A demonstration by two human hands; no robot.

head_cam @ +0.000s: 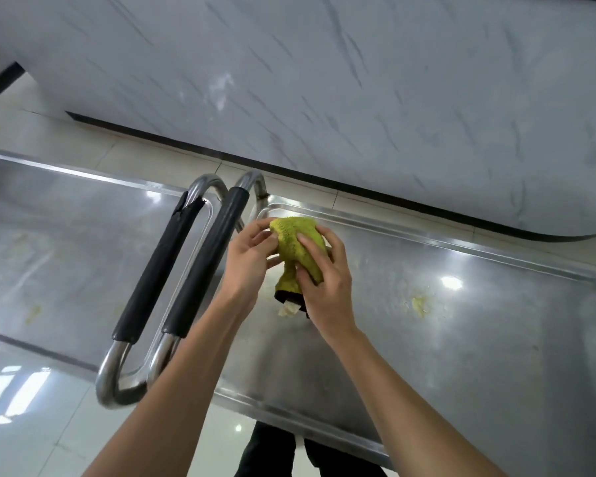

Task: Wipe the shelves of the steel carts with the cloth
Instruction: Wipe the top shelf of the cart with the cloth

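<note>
Both forearms reached up from the bottom of the frame and met just above centre. The left hand curled its fingers round the left side of the cloth, while the right hand gripped it from the right — thumb pressed on the front, fingers wrapped behind. The cloth was a bunched yellow-green wad, its long axis running top to bottom in the frame, with a dark edge and a pale tag hanging at its lower end. It was held above the right cart's shelf, a shallow steel tray bearing yellowish smears at centre right. Two black-sleeved handles stood left of centre, beside the left cart's shelf.
</note>
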